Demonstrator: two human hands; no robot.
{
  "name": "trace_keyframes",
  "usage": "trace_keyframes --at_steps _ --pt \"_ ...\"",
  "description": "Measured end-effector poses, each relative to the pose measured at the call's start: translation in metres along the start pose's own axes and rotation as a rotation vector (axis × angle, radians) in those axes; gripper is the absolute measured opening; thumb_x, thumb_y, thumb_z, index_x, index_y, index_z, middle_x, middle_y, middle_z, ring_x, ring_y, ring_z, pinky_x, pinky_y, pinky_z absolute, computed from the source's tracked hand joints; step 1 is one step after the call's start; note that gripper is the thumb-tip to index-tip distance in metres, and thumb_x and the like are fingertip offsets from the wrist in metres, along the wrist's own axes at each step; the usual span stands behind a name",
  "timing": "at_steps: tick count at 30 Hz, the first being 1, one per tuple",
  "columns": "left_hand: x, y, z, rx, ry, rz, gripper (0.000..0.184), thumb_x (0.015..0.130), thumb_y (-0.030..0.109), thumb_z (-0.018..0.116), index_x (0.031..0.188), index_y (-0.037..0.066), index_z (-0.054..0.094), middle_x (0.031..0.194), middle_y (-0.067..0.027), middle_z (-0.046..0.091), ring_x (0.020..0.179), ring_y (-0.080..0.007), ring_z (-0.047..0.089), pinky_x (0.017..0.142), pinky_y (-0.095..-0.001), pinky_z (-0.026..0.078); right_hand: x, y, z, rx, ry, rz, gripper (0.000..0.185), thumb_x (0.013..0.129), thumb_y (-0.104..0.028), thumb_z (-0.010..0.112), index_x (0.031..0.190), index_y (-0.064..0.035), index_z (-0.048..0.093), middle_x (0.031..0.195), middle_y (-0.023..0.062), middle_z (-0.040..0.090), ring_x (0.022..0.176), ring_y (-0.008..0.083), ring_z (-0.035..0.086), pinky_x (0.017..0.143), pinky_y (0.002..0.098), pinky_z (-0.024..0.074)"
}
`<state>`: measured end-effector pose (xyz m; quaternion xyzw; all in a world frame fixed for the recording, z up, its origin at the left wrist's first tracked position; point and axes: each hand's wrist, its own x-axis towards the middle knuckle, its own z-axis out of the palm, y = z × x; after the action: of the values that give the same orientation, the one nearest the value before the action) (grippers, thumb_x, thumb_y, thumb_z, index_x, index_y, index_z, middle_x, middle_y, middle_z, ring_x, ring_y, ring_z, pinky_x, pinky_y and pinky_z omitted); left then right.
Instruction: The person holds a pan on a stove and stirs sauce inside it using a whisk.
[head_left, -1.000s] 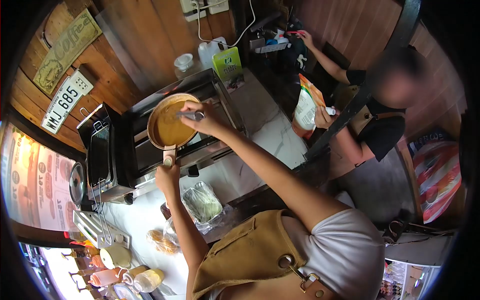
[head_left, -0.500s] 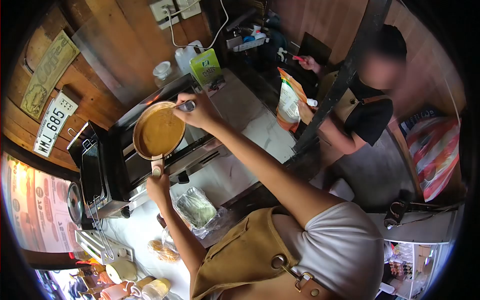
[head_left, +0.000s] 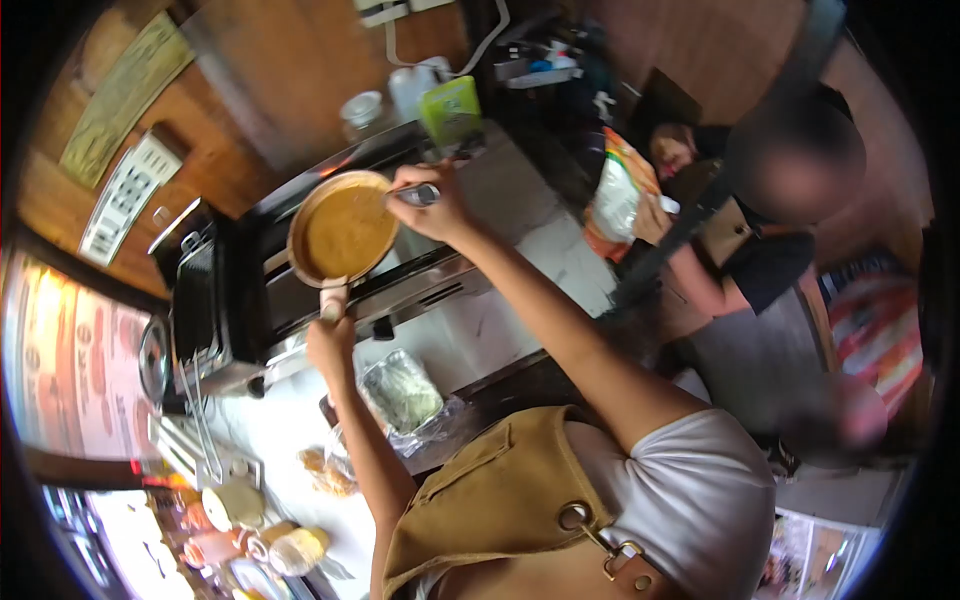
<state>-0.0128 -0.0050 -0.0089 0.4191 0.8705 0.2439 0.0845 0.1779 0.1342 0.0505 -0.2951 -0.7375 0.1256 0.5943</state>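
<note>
A saucepan [head_left: 347, 232] with thick orange-brown sauce in it sits over the stove. My left hand [head_left: 330, 342] is closed around its light-coloured handle [head_left: 333, 297]. At the pan's right rim, my right hand [head_left: 430, 203] grips a utensil with a rounded grey handle [head_left: 424, 194]. Its working end is not clearly visible, so its kind cannot be told. Below the stove, near my left forearm, is a plastic-wrapped tray [head_left: 400, 392] with pale green contents.
A black fryer [head_left: 208, 310] with a wire basket stands left of the pan. Tongs [head_left: 203, 420] and several sauce bottles [head_left: 215, 547] lie lower left. At right, beyond a dark post [head_left: 700, 215], another person [head_left: 770, 265] holds an orange-and-white pouch [head_left: 617, 195].
The whole view has shifted and blurred, with the scene sliding right. Both my hands keep their hold on the pan and utensil. The other person's upper hand has moved closer to the pouch.
</note>
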Motion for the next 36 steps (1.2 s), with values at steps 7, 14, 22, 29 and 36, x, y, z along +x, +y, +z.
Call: trace_keyframes --at_steps 7,14,22,29,36 --pt "-0.004 0.005 -0.002 0.007 0.057 -0.05 0.033 0.063 0.03 0.06 0.068 -0.002 0.06 0.07 -0.0234 0.058 0.071 -0.0394 0.057 0.067 -0.0445 0.044 -0.023 -0.003 0.036 0.335 -0.276 0.175 0.014 0.068 -0.01 0.062 0.079 -0.0023 0.06 0.068 0.0063 0.061 0.059 0.0123 0.056 0.055 0.0241 0.0427" --pt "-0.006 0.006 -0.003 -0.048 0.121 -0.033 0.023 0.061 0.02 0.055 0.065 -0.003 0.059 0.068 -0.0228 0.058 0.067 -0.0376 0.058 0.064 -0.0429 0.046 0.0 -0.008 -0.004 0.259 -0.208 0.207 0.009 0.072 -0.008 0.055 0.069 0.0006 0.057 0.054 0.0004 0.052 0.048 0.0044 0.045 0.043 0.0185 0.031" --pt "-0.008 0.01 -0.01 -0.088 0.085 -0.068 0.021 0.06 0.017 0.055 0.067 -0.002 0.06 0.07 -0.0214 0.059 0.069 -0.0364 0.058 0.064 -0.0424 0.046 -0.02 0.002 0.051 0.394 -0.288 0.3 0.013 0.073 -0.009 0.058 0.084 0.0001 0.058 0.06 0.0056 0.057 0.054 0.0082 0.054 0.05 0.0208 0.0407" --pt "-0.005 0.004 -0.003 -0.098 0.083 -0.046 0.019 0.06 0.016 0.055 0.066 -0.002 0.059 0.069 -0.0209 0.059 0.065 -0.0358 0.058 0.061 -0.0417 0.047 0.002 -0.029 -0.013 0.402 -0.348 0.454 0.01 0.072 -0.009 0.056 0.076 0.001 0.058 0.056 0.0029 0.053 0.048 0.0071 0.048 0.046 0.02 0.0361" --pt "-0.006 0.005 -0.004 -0.103 0.106 -0.043 0.019 0.06 0.015 0.055 0.066 -0.002 0.06 0.069 -0.0206 0.059 0.065 -0.0351 0.058 0.059 -0.0408 0.047 0.004 -0.041 0.003 0.06 -0.333 0.157 0.007 0.07 -0.009 0.059 0.072 -0.0039 0.054 0.054 0.0069 0.054 0.049 0.0114 0.055 0.046 0.0229 0.0373"
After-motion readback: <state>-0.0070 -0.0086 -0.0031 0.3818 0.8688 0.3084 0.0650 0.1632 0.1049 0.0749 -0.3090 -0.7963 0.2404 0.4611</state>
